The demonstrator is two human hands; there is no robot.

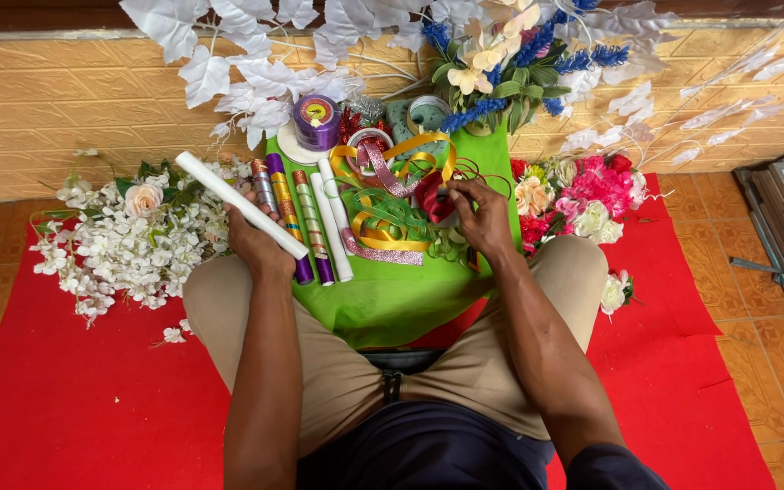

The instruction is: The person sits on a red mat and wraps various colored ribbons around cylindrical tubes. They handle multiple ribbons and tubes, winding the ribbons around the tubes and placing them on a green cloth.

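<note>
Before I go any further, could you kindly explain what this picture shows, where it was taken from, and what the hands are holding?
There is no machine: these are a seated person's two bare hands, filmed from a camera on their head looking down. The left hand has a closed grip on a white roll. The right hand reaches into a tangle of ribbons, its fingers on a red piece. Both lie on a green cloth over a red mat, along with more rolls, white artificial flowers and pink and red flowers.
</note>
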